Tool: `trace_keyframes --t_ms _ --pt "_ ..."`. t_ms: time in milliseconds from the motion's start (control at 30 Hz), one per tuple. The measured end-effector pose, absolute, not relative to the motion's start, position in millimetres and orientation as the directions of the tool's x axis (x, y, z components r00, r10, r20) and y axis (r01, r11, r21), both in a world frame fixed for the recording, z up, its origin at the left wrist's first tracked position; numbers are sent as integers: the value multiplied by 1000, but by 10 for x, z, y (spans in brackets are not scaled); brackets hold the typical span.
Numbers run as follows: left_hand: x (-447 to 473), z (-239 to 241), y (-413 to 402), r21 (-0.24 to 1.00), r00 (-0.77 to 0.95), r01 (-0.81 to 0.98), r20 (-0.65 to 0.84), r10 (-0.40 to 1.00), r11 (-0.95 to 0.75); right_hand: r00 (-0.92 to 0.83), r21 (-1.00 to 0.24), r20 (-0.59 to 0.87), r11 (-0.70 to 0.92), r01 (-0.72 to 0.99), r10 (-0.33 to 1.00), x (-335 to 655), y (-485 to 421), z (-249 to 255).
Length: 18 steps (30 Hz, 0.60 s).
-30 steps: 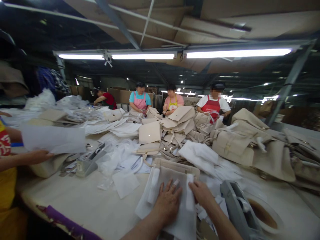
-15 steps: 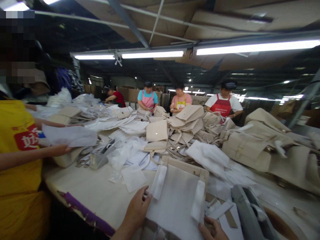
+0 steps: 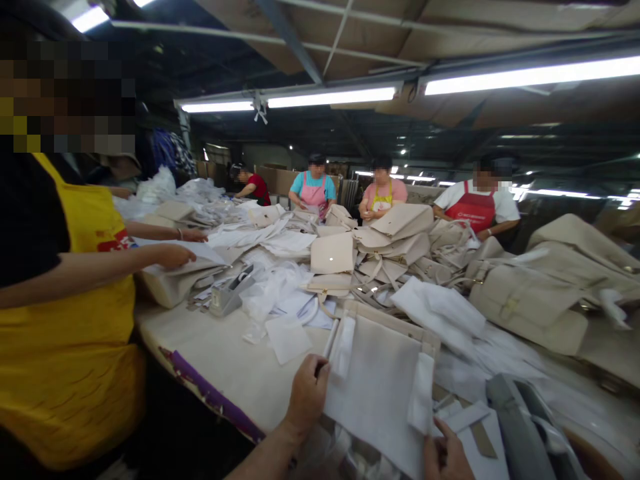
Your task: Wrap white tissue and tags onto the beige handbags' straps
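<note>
A beige bag (image 3: 387, 317) lies in front of me with a white sheet (image 3: 375, 387) over it. White wrapping (image 3: 344, 347) runs down its left side and another white wrapping (image 3: 421, 392) down its right. My left hand (image 3: 306, 390) is closed at the bag's left edge, by the lower end of a thin white strip (image 3: 332, 337); what its fingers grip is hidden. At the sheet's lower right edge, my right hand (image 3: 447, 453) pinches the sheet between thumb and fingers. Its lower part is cut off by the frame.
A grey tape dispenser (image 3: 525, 427) stands right of my right hand, beside white papers (image 3: 470, 427). Beige bags (image 3: 530, 300) pile up behind. A co-worker in a yellow apron (image 3: 75, 320) handles white paper at left. Several people work across the table (image 3: 210, 353).
The view has swung left, so things sit further right. My left hand's fingers have closed more at the bag's edge. The co-worker's white paper has been lowered onto a bag.
</note>
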<state>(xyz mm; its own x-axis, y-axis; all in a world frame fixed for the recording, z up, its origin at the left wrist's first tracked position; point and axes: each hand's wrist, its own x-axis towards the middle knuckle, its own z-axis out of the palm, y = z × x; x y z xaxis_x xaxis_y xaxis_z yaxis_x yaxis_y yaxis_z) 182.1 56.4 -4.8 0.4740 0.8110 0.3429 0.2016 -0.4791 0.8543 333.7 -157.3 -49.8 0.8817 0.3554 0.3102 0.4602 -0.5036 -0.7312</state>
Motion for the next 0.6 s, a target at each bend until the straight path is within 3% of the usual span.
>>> trace_keyframes --t_ms 100,233,300,467,600 --pt "1905 -122 616 838 474 249 332 816 -486 911 -674 191 -626 393 366 3246 -1567 -345" --pt "1970 -193 738 842 519 292 259 815 -453 897 -621 199 -657 427 395 3202 -1579 -249" --pt "1870 -172 768 847 533 294 239 812 -443 856 -577 279 -637 512 435 3188 -1627 -227" --pt "1205 -71 564 844 562 302 218 798 -443 602 -373 638 -492 787 480 3019 -1753 -57" --pt "800 -101 214 721 770 332 165 616 -608 337 -236 658 -240 942 673 2731 -1587 88"
